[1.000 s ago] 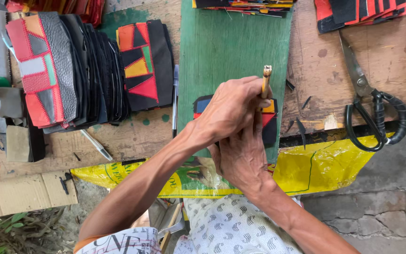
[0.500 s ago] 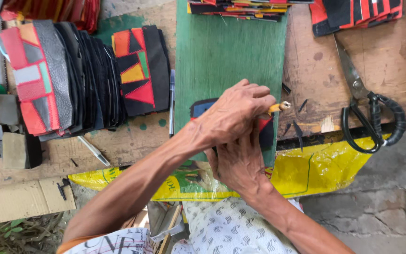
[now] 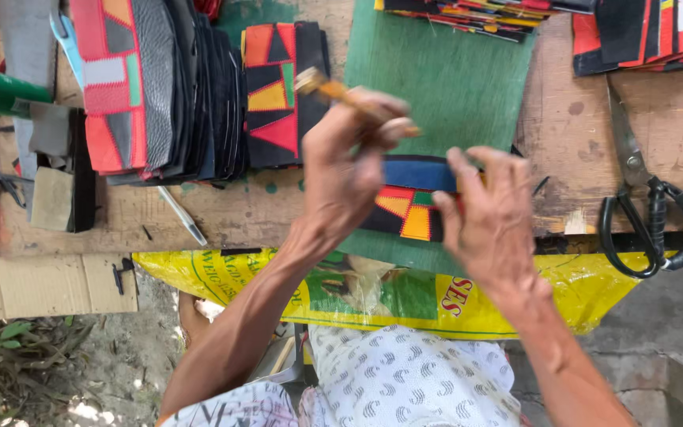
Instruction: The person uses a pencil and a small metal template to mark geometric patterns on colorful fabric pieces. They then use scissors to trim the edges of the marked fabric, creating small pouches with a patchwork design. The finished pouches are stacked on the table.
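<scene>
Left hand [image 3: 341, 170] – fingers clamped on thin brush [image 3: 349, 96] | right hand [image 3: 492, 217] – fingers pressing patchwork piece [image 3: 409, 209]; thin, limp, light – pin its edge flat beneath your fingers on tabletop [image 3: 579, 142].

Patchwork piece [image 3: 409, 207] on mat [image 3: 452, 87], scissors [image 3: 646, 209] right, stacked pieces [image 3: 167, 95] left.
</scene>
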